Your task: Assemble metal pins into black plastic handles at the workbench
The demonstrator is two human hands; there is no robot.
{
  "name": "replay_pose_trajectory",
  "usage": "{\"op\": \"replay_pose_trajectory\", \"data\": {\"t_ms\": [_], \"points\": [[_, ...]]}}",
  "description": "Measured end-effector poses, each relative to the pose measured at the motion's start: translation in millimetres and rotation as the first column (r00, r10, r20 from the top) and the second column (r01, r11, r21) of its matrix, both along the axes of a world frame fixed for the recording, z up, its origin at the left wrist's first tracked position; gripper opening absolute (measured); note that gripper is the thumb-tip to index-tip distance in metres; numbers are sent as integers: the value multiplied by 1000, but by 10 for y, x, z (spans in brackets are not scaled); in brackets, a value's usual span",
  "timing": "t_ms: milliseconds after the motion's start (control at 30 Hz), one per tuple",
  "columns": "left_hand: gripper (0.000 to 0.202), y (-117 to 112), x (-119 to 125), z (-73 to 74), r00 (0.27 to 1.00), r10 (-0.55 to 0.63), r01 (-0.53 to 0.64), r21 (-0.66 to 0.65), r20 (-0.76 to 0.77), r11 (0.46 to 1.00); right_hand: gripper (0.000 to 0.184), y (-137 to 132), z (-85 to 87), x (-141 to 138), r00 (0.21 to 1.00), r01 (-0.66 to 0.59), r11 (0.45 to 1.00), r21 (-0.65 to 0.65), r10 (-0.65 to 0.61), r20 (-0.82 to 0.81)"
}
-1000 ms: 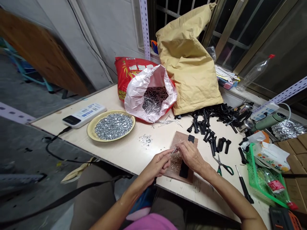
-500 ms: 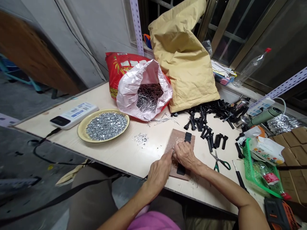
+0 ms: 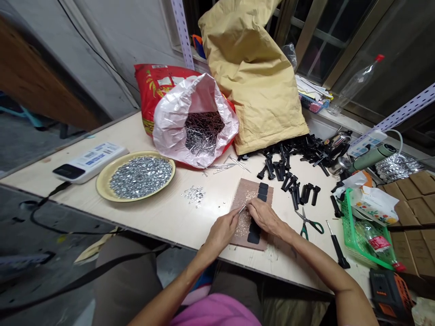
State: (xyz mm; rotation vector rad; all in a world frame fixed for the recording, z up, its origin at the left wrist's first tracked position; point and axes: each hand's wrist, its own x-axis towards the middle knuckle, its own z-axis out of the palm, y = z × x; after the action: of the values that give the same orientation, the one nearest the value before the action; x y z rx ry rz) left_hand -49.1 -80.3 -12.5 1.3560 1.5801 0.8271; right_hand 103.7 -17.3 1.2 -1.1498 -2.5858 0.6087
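Over a brown wooden board (image 3: 239, 192), my left hand (image 3: 221, 230) pinches a thin silver metal pin (image 3: 242, 208). My right hand (image 3: 265, 218) is closed at the pin's other end; its fingertips hide whatever small part may be in them. Black pads (image 3: 253, 237) run in a strip along the board's right side, partly under my right hand. Pale crumbs lie scattered on the board. To its left is a small heap of shiny flat bits (image 3: 195, 196), and several loose pins (image 3: 222, 168) lie farther back.
A yellow plate (image 3: 101, 184) of silver pieces stands left, beside a white power strip-like device (image 3: 90, 162). Behind are an open red sack (image 3: 144, 90) of pins and a tan paper bag (image 3: 261, 90). Black plastic parts (image 3: 294, 194), scissors (image 3: 306, 222), a screwdriver (image 3: 338, 249) and a green basket (image 3: 347, 226) sit right.
My hands have drawn slightly apart, and the pin now shows between them. More of the black pads is uncovered. The whole view has shifted a little.
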Motion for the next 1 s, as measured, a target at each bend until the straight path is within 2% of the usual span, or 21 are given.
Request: {"op": "replay_pose_trajectory", "data": {"t_ms": [100,233,400,500,600,700,767,833,867,933,967,1000], "points": [[42,-82,47,110,955,-59,55,-21,-292,998,15,-44,-2,3,994,-32,997,68,24,104],[46,-151,99,244,853,-158,153,-50,-498,987,14,-82,-20,-9,979,-73,983,171,38,199],[47,-161,139,274,766,-185,174,-79,-615,982,18,-146,-110,-55,960,-91,921,378,-20,279],[48,-163,167,255,734,-183,179,-73,-654,981,18,-159,-172,-89,952,-78,887,455,-69,297],[48,-168,186,258,707,-189,188,-75,-682,979,18,-131,-204,-115,953,-44,886,461,-102,286],[48,-161,192,277,705,-167,176,-59,-690,983,16,-89,-188,-136,969,2,924,382,-96,227],[48,-138,191,279,749,-126,147,-22,-650,989,14,-78,-149,-155,980,54,949,311,-110,164],[45,-98,180,261,844,-54,86,36,-534,996,14,-85,-87,-178,983,114,964,241,-144,112],[43,-76,168,246,903,-16,45,56,-428,997,14,-94,-50,-185,982,141,967,212,-164,97],[36,-38,130,211,993,40,-38,23,-109,999,14,-117,31,-165,982,149,976,159,-165,91],[33,-26,105,196,995,61,-58,-43,84,997,15,-129,70,-126,984,137,982,133,-150,95],[32,-19,76,187,958,87,-51,-136,272,989,16,-143,107,-59,985,131,986,105,-141,100]]}}
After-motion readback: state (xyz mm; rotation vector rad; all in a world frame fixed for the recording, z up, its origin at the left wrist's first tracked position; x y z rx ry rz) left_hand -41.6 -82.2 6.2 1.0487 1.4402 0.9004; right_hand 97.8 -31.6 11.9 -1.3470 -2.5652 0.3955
